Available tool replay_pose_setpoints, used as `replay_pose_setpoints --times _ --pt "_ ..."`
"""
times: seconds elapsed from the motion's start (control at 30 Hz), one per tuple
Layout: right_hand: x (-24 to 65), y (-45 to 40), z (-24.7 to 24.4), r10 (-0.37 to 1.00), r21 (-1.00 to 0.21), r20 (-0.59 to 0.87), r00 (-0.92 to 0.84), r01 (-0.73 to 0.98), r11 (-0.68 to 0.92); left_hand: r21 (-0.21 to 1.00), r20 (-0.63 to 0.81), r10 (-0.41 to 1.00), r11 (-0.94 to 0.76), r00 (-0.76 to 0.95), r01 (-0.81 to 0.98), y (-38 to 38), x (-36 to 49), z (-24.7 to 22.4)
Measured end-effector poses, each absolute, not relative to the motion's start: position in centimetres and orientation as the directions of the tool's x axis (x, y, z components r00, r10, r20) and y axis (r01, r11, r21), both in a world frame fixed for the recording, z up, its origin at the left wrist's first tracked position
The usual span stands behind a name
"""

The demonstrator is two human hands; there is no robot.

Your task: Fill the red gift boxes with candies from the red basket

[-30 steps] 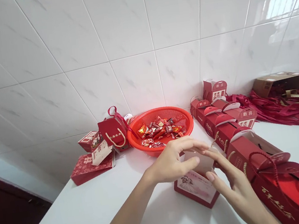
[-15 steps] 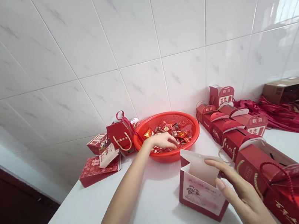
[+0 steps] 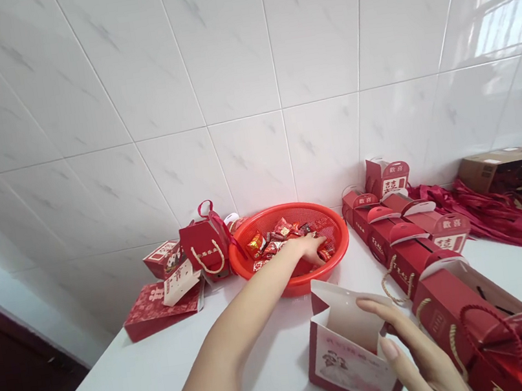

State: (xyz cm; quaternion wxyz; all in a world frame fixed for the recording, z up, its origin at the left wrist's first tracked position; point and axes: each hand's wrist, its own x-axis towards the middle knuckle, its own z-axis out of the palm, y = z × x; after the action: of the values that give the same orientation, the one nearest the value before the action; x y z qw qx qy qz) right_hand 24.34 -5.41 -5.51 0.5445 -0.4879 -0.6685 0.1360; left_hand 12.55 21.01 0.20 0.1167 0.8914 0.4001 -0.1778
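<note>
My left hand (image 3: pixel 311 248) reaches down into a red plastic basket (image 3: pixel 299 286) among wrapped candies (image 3: pixel 273 246); its fingertips are hidden among them. An open-topped box (image 3: pixel 348 365), white inside with a pink and white front showing a printed couple, stands on the white table. My right hand (image 3: pixel 414 346) holds this box at its right side, with a finger over the top edge and the thumb at the front corner.
Rows of red gift boxes (image 3: pixel 412 258) with rope handles line the right side. Behind them lie dark red ribbons (image 3: pixel 504 218) and a cardboard box (image 3: pixel 513 161). Left of the basket are a red bag (image 3: pixel 204 246) and a flat red box (image 3: pixel 158 312). A tiled wall rises behind.
My left hand has moved right and deeper into the basket, its forearm now lying further right. My right hand stays on the box. The view has shifted slightly.
</note>
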Motion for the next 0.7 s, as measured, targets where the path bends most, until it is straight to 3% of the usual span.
replay_pose_setpoints --times 0.2,0.57,0.7 --pt "24.4 -5.5 -5.6 0.803 -0.723 0.590 0.086 0.498 0.479 0.130 -0.228 0.767 -0.586 0.599 0.800 22.1 11.9 -0.4" --pt "24.3 -5.7 -5.6 0.809 -0.730 0.583 0.071 0.482 0.484 0.358 -0.244 0.715 -0.561 0.655 0.747 23.0 10.4 -0.8" --pt "24.3 -5.9 -5.3 0.804 -0.730 0.588 0.090 0.487 0.480 0.331 -0.259 0.699 -0.584 0.667 0.741 22.7 10.7 -0.9"
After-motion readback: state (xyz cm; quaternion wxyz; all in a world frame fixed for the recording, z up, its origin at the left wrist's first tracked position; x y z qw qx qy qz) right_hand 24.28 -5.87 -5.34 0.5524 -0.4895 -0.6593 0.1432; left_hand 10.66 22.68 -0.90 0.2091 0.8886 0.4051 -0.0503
